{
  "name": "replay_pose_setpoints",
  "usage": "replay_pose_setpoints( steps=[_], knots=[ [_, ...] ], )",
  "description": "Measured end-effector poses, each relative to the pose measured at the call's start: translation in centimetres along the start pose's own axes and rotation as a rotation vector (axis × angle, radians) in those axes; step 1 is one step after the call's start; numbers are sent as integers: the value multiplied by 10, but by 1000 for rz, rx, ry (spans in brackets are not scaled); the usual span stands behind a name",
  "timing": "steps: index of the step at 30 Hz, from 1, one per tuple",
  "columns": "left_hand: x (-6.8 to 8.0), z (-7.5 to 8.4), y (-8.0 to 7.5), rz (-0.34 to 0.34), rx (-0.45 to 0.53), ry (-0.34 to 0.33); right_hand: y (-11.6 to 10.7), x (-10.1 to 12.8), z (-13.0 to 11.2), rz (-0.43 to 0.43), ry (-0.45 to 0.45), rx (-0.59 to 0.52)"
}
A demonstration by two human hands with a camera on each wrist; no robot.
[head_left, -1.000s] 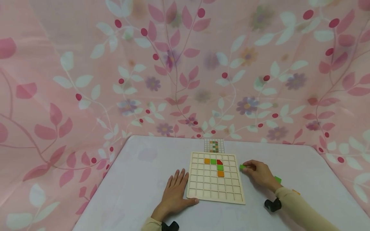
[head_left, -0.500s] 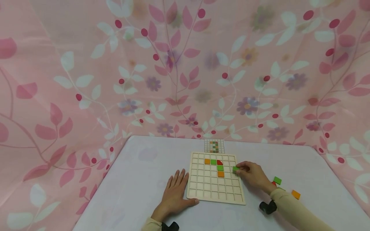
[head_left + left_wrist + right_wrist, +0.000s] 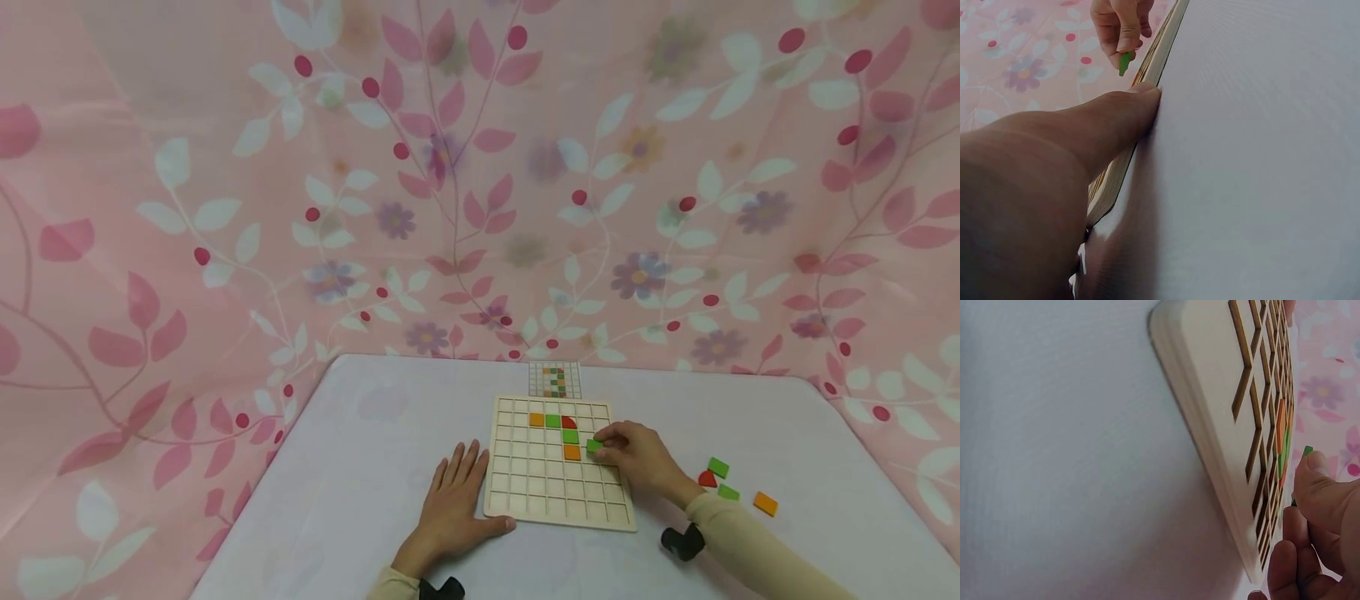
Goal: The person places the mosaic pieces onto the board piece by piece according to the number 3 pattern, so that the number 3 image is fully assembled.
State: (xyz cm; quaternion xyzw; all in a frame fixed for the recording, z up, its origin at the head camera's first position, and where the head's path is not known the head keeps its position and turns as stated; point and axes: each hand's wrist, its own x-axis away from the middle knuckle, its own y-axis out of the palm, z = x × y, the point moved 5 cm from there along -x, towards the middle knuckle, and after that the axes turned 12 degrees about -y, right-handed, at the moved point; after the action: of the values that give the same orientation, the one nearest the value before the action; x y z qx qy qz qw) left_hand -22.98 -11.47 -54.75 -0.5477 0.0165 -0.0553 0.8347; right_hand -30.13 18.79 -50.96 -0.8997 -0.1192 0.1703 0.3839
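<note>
Now right hand (image 3: 637, 457) pinches green tile (image 3: 594, 446) over grid board (image 3: 555, 508).

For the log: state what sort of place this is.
Likely a staged tabletop set for recording: a white table backed by floral pink cloth, with a grid board and pattern card laid out.

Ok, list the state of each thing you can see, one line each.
Left hand: flat on the table, thumb against the board's edge.
Right hand: pinches a green tile.
Green tile: held over the board, beside the orange one.
Board: lying flat, five tiles placed.
Loose tiles: scattered on the table.
</note>
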Motion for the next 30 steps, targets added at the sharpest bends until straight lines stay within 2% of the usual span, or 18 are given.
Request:
replay_pose_setpoints(
  steps=[6, 12, 30],
  knots=[
    [1, 0, -1, 5, -2, -3, 5, -5, -7, -8, -10, 5],
    [1, 1, -2, 10, 1, 4, 11, -9, -15, -15, -48, -19],
    [2, 1, -4, 8, 2, 14, 29, -22, -41, -69, -170, -1]
  ],
)
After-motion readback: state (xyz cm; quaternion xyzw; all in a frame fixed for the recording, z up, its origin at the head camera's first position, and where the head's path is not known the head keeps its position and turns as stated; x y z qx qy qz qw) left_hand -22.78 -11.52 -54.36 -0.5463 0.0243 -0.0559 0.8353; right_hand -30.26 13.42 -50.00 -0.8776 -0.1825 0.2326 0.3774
